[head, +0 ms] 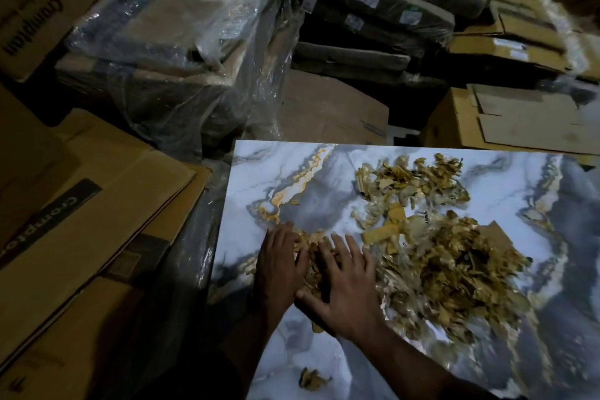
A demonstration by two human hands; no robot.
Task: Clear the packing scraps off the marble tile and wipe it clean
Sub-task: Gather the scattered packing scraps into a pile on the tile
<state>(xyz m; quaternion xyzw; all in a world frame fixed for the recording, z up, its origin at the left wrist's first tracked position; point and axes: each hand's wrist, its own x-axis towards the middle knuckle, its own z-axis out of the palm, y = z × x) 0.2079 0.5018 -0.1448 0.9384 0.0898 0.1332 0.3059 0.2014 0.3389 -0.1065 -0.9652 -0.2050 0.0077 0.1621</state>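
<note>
Both hands lie flat with fingers spread, the left hand point(281, 258) and right hand point(349, 286) pressing side by side on tan cardboard-and-plastic packing scraps point(435, 247). These are heaped across the glossy white-grey gold-veined marble tile point(292, 172). Flattened brown cardboard cartons point(84, 221) lie just left of it.

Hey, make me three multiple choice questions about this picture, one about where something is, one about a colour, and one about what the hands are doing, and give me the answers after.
1. Where does the small stray scrap lie?
A. near the tile's close edge, apart from the main heap
B. on a cardboard box
C. in a hand

2. What colour are most of the packing scraps?
A. bright red
B. yellowish brown
C. green

3. How do the left hand and right hand lie?
A. both clenched in fists
B. lifted high off the tile
C. flat, fingers spread on scraps on the marble tile

Answers: A, it sits alone below the wrists; B, the heap reads golden tan; C, both palms press down with straight fingers.
</note>
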